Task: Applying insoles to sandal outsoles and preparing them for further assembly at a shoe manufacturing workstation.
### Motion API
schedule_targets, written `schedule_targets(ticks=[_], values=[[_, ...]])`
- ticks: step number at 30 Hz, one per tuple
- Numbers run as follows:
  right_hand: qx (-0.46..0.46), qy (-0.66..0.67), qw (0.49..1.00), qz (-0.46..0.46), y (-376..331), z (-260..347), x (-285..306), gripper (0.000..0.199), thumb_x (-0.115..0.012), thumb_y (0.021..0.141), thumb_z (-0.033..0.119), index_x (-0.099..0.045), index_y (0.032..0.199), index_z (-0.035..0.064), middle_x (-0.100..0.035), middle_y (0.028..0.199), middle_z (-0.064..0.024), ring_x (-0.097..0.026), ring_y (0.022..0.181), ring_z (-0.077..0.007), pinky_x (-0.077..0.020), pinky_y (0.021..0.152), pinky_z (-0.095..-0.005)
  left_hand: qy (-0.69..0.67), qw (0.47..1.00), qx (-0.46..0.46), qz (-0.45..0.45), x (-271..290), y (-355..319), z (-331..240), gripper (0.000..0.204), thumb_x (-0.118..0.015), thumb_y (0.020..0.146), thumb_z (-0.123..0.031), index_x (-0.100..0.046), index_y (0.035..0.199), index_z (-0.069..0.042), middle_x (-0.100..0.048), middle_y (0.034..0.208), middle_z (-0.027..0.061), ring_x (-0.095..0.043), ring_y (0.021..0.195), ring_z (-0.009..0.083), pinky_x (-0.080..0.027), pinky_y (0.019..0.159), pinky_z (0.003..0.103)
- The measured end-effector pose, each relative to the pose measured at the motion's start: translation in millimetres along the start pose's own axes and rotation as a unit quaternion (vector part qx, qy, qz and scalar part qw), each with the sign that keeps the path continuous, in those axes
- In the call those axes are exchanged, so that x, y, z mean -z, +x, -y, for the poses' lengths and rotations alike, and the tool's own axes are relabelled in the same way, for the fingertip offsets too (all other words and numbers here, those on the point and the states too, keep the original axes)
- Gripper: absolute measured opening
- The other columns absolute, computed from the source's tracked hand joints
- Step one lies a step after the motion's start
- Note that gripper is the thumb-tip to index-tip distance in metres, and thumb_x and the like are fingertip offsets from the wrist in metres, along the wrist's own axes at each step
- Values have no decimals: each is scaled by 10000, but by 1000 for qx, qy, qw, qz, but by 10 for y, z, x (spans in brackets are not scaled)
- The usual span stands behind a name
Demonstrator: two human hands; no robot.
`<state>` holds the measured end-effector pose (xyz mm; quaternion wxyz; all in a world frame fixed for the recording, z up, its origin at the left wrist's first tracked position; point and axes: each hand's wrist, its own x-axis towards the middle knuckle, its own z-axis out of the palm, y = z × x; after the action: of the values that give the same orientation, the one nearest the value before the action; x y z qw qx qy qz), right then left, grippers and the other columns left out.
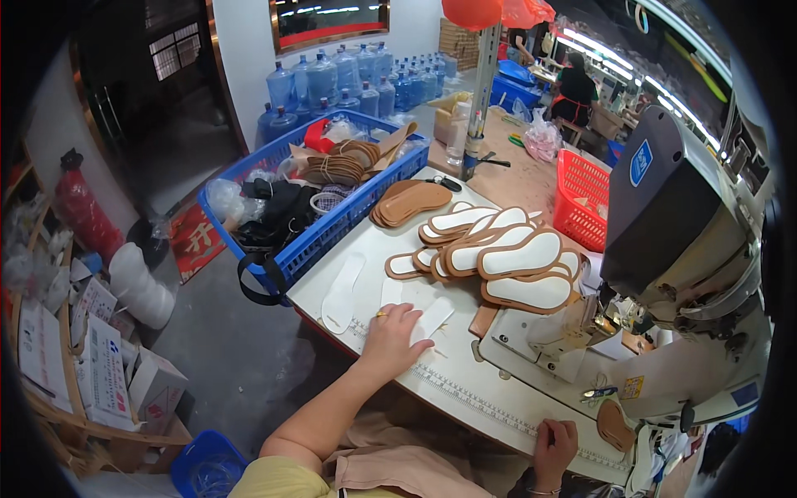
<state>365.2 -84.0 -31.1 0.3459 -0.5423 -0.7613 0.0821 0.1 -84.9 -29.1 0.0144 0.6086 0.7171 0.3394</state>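
Observation:
My left hand [393,339] rests on the white tabletop, fingers stretched out and thumb apart. Between its index finger and thumb lies a white insole piece [437,317], partly covered by the hand. A second white piece [392,290] shows just beyond the fingertips, and a longer white insole [342,292] lies to their left. By the front edge of the table, my right hand [554,446] is curled closed; its palm is hidden, so I cannot see whether anything is in it. Beyond both hands is a pile of brown-edged white insoles [520,251].
A sewing machine [664,224] stands on the right, with brown insoles [614,425] near its base. Behind the pile sit stacked brown insoles [410,204]. A blue basket [311,241] adjoins the table's left; a red basket [579,199] stands behind. A printed ruler [473,402] runs along the front edge.

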Motion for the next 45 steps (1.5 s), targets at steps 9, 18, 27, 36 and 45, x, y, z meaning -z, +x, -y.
schedule_targets(ticks=[9,18,27,36,45], values=[[-2,19,1000,1,9,-33,-26,96,-706,755,46,-658,838,54,-560,778,-97,-580,682,-260,-472,597,-340,-171,952,114,229,63,523,-157,566,-770,699,-134,-547,1205,-17,-644,1010,153,-611,906,330,-488,823,374],[33,5,999,5,11,84,-81,90,-704,750,40,-655,826,46,-553,749,-92,-569,624,-223,-462,561,-308,-187,969,11,-159,-257,1691,854,347,-728,779,-171,-644,1089,-38,-654,1001,135,-614,993,268,-482,868,383],[-26,-5,999,-26,-48,63,-150,110,-713,720,55,-661,816,70,-565,745,-81,-567,671,-261,-459,589,-363,97,989,106,-19,-48,2229,1113,727,-794,626,-175,-465,1247,9,-508,1162,198,-529,1103,359,-465,930,429],[296,-74,952,-12,468,1248,-39,374,-728,755,308,-647,1087,155,-544,1138,-97,-502,1067,-312,-349,946,-507,-195,949,-249,-10,269,85,-132,662,-780,661,-77,-494,1254,-10,-548,1142,171,-560,1055,348,-473,914,388],[239,1,941,240,344,819,-236,643,-772,656,381,-548,1176,78,-567,1056,-69,-539,1080,-239,-254,1028,-531,-385,885,-188,185,-207,-547,-689,688,-718,692,-9,-410,1306,-39,-494,1193,177,-537,1068,373,-477,894,399]])
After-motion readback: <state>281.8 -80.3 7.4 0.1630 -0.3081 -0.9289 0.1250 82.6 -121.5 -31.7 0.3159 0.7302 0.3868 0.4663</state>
